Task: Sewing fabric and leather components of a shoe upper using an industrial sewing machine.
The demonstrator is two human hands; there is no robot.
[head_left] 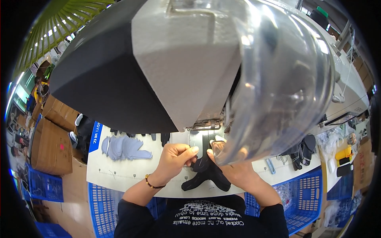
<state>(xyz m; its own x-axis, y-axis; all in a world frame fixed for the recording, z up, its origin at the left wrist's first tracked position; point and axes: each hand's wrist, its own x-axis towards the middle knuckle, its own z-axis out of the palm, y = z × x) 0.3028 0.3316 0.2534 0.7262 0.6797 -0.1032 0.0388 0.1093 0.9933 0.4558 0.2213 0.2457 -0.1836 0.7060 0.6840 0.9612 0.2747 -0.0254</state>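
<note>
A black fabric piece (206,177) with forked ends lies under the head of a large sewing machine (186,59), its ends reaching toward my body. My left hand (173,160), a beaded bracelet at its wrist, is closed in a pinch at the left edge of the piece, just before the needle area. From the right, my right hand (238,173) holds the piece's other edge, thumb on the cloth. Some of its fingers are blurred behind a clear plastic shield (281,91). The machine's head hides the needle.
Grey-blue fabric pieces (125,148) lie on the white table (119,180) at the left. Blue-handled snips (270,166) and dark pieces (305,152) lie at the right. Blue baskets (305,198) stand below the front edge. Cardboard boxes (51,146) are stacked at far left.
</note>
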